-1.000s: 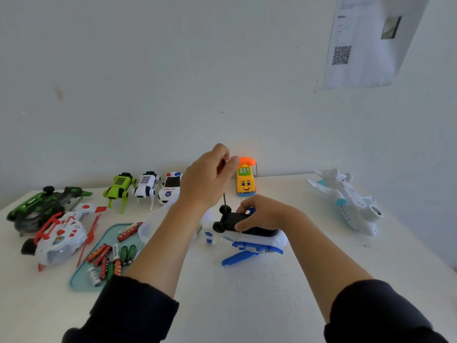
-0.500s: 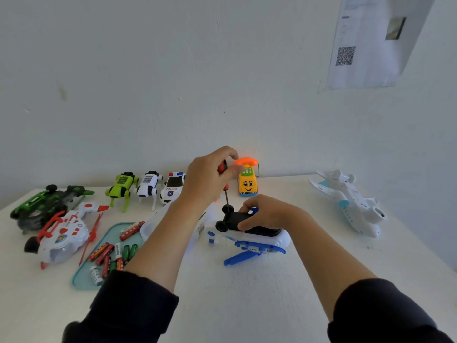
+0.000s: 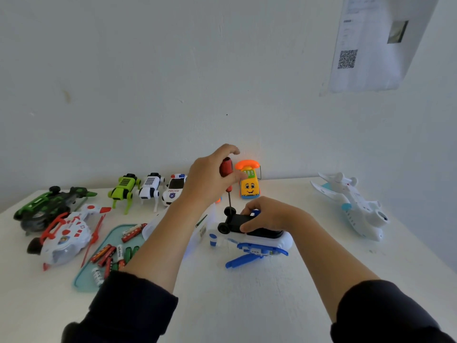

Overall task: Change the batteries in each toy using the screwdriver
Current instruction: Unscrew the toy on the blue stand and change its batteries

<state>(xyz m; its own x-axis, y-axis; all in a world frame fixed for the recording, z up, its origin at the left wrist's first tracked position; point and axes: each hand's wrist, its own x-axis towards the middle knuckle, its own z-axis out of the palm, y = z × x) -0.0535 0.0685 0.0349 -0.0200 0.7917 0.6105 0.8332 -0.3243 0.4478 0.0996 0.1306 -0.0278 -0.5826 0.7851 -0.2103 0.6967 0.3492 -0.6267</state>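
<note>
A white and blue toy plane (image 3: 257, 243) lies upside down in the middle of the table, its black underside and wheels up. My right hand (image 3: 269, 215) grips that black underside from the right. My left hand (image 3: 210, 179) holds a red-handled screwdriver (image 3: 227, 180) upright, with its thin shaft pointing down onto the toy's underside near the wheels. A teal tray (image 3: 85, 280) at the left holds several red and green batteries (image 3: 108, 256).
Along the wall stand a green toy dog (image 3: 123, 189), a white toy dog (image 3: 150, 186), a police car (image 3: 174, 188) and a yellow toy phone (image 3: 248, 181). A green helicopter (image 3: 47, 206) and a red-white helicopter (image 3: 66, 238) lie at the left, a white plane (image 3: 353, 209) at the right.
My left hand has shifted its fingers on the screwdriver handle, so more of the red handle shows. My right hand stays on the toy.
</note>
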